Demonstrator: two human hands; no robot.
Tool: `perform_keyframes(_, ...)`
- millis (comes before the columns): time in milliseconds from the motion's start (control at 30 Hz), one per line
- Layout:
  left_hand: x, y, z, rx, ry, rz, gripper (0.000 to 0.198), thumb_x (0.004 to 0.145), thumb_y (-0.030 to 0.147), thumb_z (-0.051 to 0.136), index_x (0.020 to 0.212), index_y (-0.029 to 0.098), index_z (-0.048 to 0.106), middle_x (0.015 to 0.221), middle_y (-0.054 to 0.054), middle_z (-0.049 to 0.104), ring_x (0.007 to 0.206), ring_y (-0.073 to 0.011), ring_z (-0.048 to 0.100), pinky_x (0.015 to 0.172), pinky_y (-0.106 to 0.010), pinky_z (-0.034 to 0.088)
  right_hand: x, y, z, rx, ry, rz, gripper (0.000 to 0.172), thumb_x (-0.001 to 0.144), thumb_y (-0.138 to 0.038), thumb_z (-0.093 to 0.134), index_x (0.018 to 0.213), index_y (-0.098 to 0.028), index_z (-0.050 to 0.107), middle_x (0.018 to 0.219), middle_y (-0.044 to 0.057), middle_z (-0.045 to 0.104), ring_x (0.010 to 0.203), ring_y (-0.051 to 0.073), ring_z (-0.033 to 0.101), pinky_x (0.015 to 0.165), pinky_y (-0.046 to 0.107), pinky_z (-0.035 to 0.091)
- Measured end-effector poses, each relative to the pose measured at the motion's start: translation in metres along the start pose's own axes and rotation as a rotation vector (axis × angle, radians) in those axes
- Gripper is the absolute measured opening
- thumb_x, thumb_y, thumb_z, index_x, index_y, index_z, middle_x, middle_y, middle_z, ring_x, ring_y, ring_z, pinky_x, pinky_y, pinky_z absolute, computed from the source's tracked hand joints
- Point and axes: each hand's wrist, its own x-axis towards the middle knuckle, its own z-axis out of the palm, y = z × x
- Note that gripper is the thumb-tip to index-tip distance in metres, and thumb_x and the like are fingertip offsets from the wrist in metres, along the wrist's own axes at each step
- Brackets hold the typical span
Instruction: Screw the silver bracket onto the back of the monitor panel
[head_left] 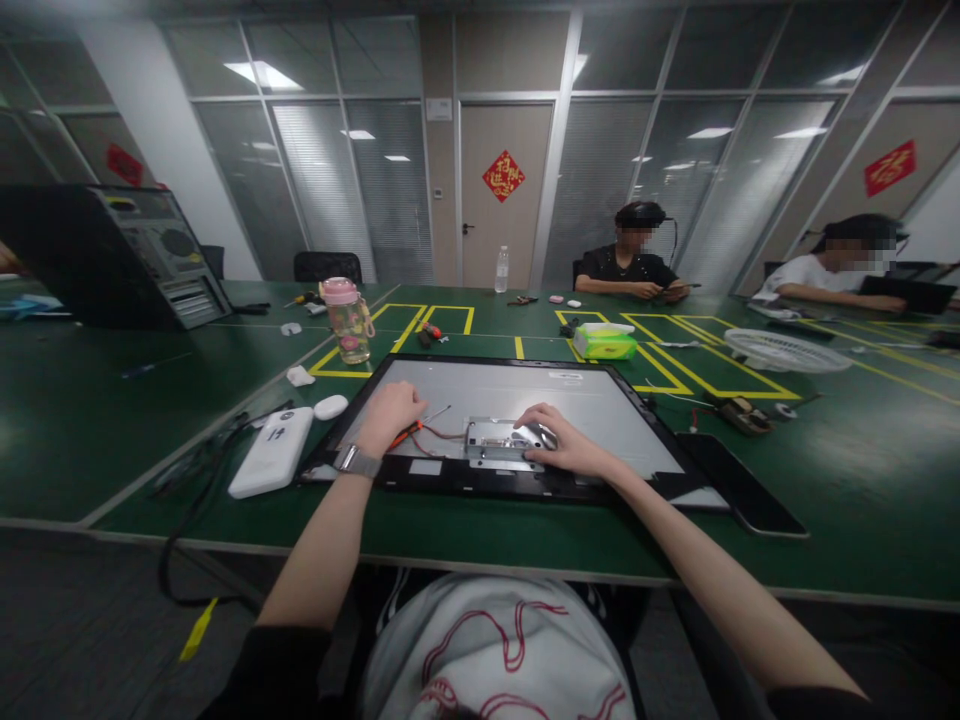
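Observation:
A flat display panel [442,385] with a black frame lies on the green table in front of me, its silver back up. My left hand [391,412] rests over the panel's left part with fingers curled in; whatever they may hold is hidden. Just beside it is a screwdriver [406,434] with an orange and black handle, its thin shaft pointing up and right. At the panel's lower middle is a small metal box with a circuit board [495,440], with wires running left from it. My right hand [562,447] grips its right end between thumb and fingers.
Left of the panel lie a white power bank [271,452], a white oval case [330,407] and black cables. A pink-lidded bottle [347,320] and green tissue pack [604,342] stand behind. A black phone [742,484] touches the right side. Two people sit across the table.

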Motion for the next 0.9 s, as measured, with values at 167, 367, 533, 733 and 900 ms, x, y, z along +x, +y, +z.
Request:
perform_keyframes(167, 0.003, -0.006, 0.004, -0.042, -0.146, 0.037, 0.027, 0.068, 0.041, 0.07, 0.08, 0.017, 0.073, 0.087, -0.012, 0.073, 0.082, -0.025, 0.065, 0.062, -0.027, 0.042, 0.0, -0.001, 0.001, 0.013, 0.003, 0.018, 0.037, 0.081, -0.032, 0.067, 0.116, -0.023, 0.059, 0.117, 0.009, 0.049, 0.114, 0.026, 0.049, 0.105, 0.045, 0.039)
perform_keyframes(367, 0.008, -0.01, 0.008, -0.194, -0.198, 0.088, 0.008, 0.064, 0.023, 0.072, 0.066, 0.015, 0.071, 0.068, -0.006, 0.07, 0.066, -0.0179, 0.062, 0.056, -0.024, 0.038, -0.001, 0.0, 0.0, -0.013, 0.031, 0.005, 0.039, 0.084, -0.035, 0.065, 0.121, -0.024, 0.057, 0.118, 0.009, 0.052, 0.116, 0.025, 0.051, 0.105, 0.046, 0.04)
perform_keyframes(533, 0.005, 0.011, -0.002, -0.795, -0.035, 0.14, 0.018, 0.074, 0.03, 0.068, 0.068, 0.013, 0.066, 0.064, -0.003, 0.065, 0.06, -0.014, 0.059, 0.06, -0.024, 0.045, 0.005, -0.01, 0.004, -0.154, 0.422, -0.053, 0.034, 0.088, -0.031, 0.059, 0.121, -0.023, 0.056, 0.114, 0.011, 0.055, 0.104, 0.025, 0.057, 0.094, 0.045, 0.049)
perform_keyframes(733, -0.019, 0.068, 0.01, -1.598, -0.388, 0.169, 0.029, 0.071, 0.032, 0.078, 0.076, 0.012, 0.058, 0.07, 0.0, 0.063, 0.064, -0.0091, 0.061, 0.067, -0.021, 0.052, 0.005, -0.022, 0.021, -0.539, 0.488, -0.456, 0.048, 0.092, -0.013, 0.05, 0.137, -0.027, 0.045, 0.126, 0.015, 0.059, 0.101, 0.023, 0.062, 0.085, 0.041, 0.055)
perform_keyframes(900, -0.032, 0.086, 0.02, -1.71, -0.576, 0.18, 0.031, 0.072, 0.033, 0.079, 0.075, 0.011, 0.057, 0.07, -0.002, 0.063, 0.065, -0.0098, 0.061, 0.069, -0.023, 0.053, -0.002, -0.037, 0.031, -0.457, 0.363, -0.573, 0.031, 0.093, -0.015, 0.05, 0.119, -0.025, 0.062, 0.118, 0.012, 0.069, 0.095, 0.021, 0.067, 0.079, 0.04, 0.058)
